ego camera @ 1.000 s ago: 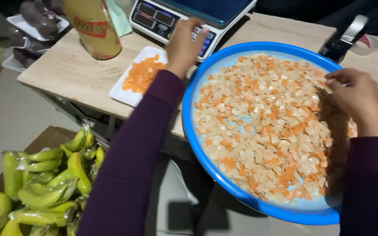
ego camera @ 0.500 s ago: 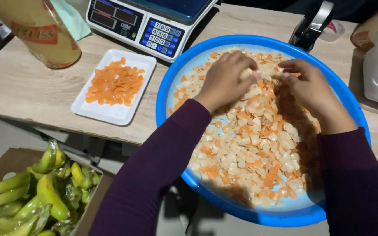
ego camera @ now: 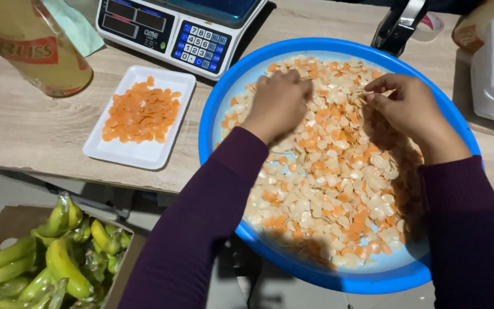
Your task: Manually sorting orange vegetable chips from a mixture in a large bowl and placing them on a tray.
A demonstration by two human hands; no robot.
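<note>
Head: hands mid-basin, rim-clear

We cannot see the left hand's fingertips, buried in chips. Scale, jar and pepper box run off frame.

We see a glossy blue plastic basin on a matt, pale wood-grain counter. The chips in it look dry, smooth and matt. The white tray seems matt foam. Our sleeves are soft, dull maroon cloth. The scale is smooth plastic.
</note>
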